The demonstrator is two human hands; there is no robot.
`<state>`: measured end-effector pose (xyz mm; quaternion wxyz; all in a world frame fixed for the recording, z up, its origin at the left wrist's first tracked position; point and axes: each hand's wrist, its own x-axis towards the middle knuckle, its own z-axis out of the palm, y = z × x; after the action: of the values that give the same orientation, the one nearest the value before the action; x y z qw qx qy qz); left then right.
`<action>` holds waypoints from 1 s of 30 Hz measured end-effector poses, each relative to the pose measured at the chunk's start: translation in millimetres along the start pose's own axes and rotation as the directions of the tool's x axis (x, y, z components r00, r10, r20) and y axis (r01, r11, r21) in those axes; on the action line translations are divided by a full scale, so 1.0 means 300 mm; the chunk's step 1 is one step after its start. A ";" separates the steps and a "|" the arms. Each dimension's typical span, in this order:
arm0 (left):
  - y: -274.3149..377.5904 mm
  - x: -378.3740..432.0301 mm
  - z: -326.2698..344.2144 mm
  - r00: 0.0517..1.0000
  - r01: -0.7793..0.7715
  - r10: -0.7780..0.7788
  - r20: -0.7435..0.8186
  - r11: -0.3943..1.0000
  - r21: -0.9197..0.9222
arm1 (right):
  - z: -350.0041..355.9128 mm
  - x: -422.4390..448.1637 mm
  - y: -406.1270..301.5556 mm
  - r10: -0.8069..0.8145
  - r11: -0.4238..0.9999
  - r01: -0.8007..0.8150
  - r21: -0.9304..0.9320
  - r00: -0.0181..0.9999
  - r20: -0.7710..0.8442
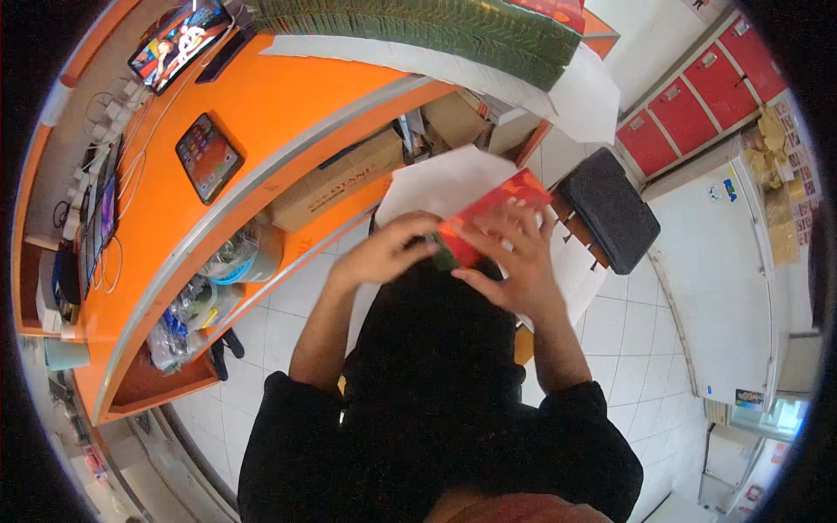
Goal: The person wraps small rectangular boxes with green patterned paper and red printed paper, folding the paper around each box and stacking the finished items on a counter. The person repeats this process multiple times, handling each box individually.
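A red patterned paper piece (503,196), with a dark green part (444,256) at its near left end, is between my hands above my lap. My right hand (516,261) spans it, fingers spread across the red face and thumb at the near edge. At the left end is my left hand (392,248), fingers bent near the green part; blur hides whether they pinch it. White paper sheets (451,173) lie beneath on my lap.
A long row of green paper pieces (418,26) rests on white paper on the orange desk (274,85). The desk holds a phone (208,159) and a lit screen (182,42). A black padded seat (608,209) stands right. Shelves below hold a cardboard box (340,180).
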<state>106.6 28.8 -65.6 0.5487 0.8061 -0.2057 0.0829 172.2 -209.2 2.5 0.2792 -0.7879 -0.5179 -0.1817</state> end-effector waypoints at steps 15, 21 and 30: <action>-0.034 -0.029 -0.007 0.954 0.122 -0.170 -0.249 0.973 -0.196 | -0.067 -0.099 0.134 0.375 0.772 -0.286 0.567 0.926 -0.045; 0.186 0.127 -0.161 0.978 -0.198 0.198 0.061 0.980 -0.013 | -0.194 -0.288 0.262 0.105 0.424 -0.463 0.778 0.878 0.466; 0.514 0.755 -0.219 0.877 -0.217 0.421 -0.230 0.776 0.593 | -0.533 -0.005 0.295 0.559 0.558 0.176 0.811 0.643 -0.524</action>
<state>251.6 -13.7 172.2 0.2986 0.8532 -0.2079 0.3737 253.3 -337.8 103.7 0.8083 -0.4812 -0.2796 -0.1920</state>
